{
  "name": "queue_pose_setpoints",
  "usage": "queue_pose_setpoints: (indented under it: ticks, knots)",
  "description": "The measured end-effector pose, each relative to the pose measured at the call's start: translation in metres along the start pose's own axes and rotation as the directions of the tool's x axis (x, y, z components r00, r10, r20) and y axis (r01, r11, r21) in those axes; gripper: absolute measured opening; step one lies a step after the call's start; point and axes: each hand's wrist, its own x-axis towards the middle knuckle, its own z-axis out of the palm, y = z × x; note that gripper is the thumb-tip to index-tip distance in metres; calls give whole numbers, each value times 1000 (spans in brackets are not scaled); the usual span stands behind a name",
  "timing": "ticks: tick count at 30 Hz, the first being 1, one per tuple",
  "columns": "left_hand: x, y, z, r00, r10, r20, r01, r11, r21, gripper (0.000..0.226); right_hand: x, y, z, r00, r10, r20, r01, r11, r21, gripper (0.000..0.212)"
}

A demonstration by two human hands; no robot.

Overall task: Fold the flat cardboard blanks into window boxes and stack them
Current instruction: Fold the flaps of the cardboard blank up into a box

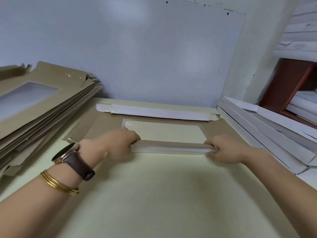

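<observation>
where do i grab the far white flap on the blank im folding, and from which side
Pinch the far white flap near both ends, as the left hand and right hand now grip the near flap. Come from above, over the window: it is a long, thin strip lying nearly flat, so a one-point grip would likely bend it.

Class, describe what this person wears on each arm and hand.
The left hand and right hand are bare, with no gloves or sleeves in view. The left wrist carries a watch with a dark round face, metal case and dark brown strap, plus thin gold bangles beside it. The right arm wears nothing.
</observation>
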Motion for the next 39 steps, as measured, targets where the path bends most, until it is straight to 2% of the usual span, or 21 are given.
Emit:
queue_pose_setpoints:
  ticks: [3,7,11,14,17,20,23,25,27,28,32,39]
  knots:
    - [2,-7,-4,999,-25,-21,25,1000,1,20,0,3,-7,999,-32,34,33,999,-31,17]
    - [6,-13,-7,997,-82,-6,81,995,-53,14,1,8,-11,996,-41,73,40,999,17,8]
    - [11,-17,-9,990,-136,-31,135,990,-37,7,7,13,-10,1000,22,-1,-22,1000,17,21]
    - [14,-19,-7,981,-180,-76,182,983,20,24,10,15,-6,992,63,-108,-72,994,-77,30]
    - [19,-17,6,966,-180,-183,217,954,206,54,10,10,4,985,104,-137,-105,995,5,79]
    - [22,-8,25,964,-74,-256,139,959,245,74,8,-6,17,983,98,-156,-90,994,56,93]
    - [24,5,42,965,78,-250,-30,981,191,68,11,-32,30,983,20,-183,-19,1000,5,88]
    - [29,17,51,965,120,-235,-88,986,143,57,16,-54,41,975,-64,-212,63,998,-10,73]
    - [35,26,59,971,108,-213,-87,991,104,55,23,-76,52,964,-115,-241,125,992,27,59]
    - [39,30,62,975,99,-199,-83,993,87,57,27,-86,58,961,-123,-247,141,989,55,58]
    - [49,31,69,988,58,-141,-52,998,40,56,40,-110,74,974,-94,-205,130,977,168,66]
    - [53,30,72,998,-35,-48,34,999,-18,56,50,-107,73,992,-97,-76,111,974,199,70]
